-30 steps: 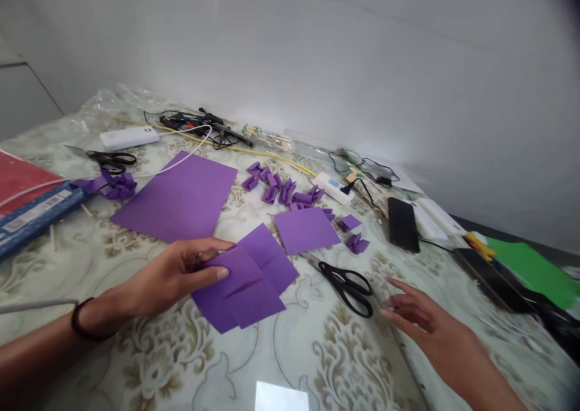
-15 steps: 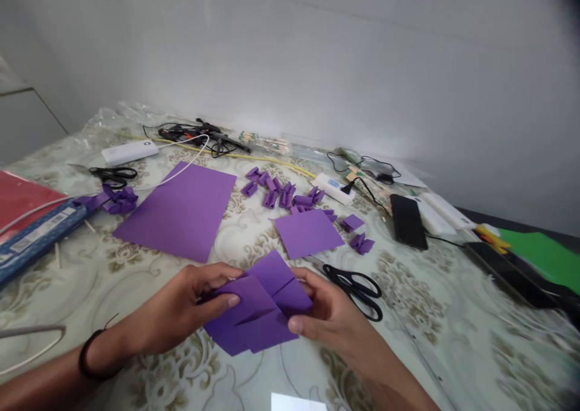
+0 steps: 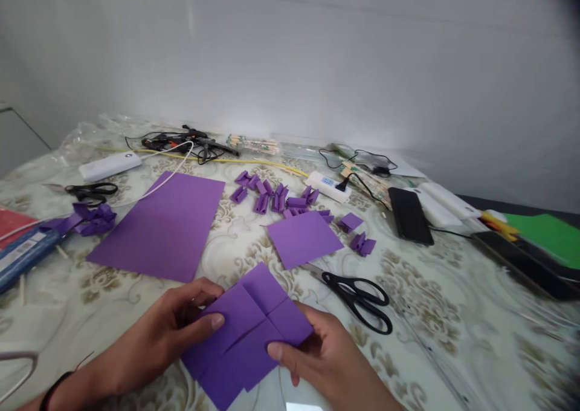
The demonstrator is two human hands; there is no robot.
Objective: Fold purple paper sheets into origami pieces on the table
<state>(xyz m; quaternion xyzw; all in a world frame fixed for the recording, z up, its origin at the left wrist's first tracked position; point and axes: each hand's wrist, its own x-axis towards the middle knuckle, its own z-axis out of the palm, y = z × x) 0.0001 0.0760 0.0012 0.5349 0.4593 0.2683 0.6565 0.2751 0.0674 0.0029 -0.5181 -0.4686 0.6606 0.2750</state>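
Note:
Between both hands is a square of folded purple paper [image 3: 247,332], with slits or fold lines meeting near its middle. My left hand [image 3: 174,332] pinches its left edge, thumb on top and fingers underneath. On the right side, my right hand [image 3: 317,350] grips the paper with the thumb over the front and the fingers behind. Black-handled scissors [image 3: 357,299] lie just beyond my right hand, blades partly under a smaller purple sheet [image 3: 303,239]. A large purple sheet [image 3: 165,229] lies beyond my left hand. Several small folded purple pieces [image 3: 278,198] are grouped behind the sheets.
A white power strip [image 3: 328,186] and a black phone [image 3: 410,216] lie at the back right. At the left are a second pair of scissors [image 3: 93,191], a white power bank [image 3: 110,166], crumpled purple paper [image 3: 95,219] and a blue package [image 3: 31,251]. Green paper [image 3: 548,236] is at far right.
The folded paper has come nearer and lower left, and lies flatter, its lines meeting more evenly. Both hands moved with it, still gripping. The view has shifted slightly.

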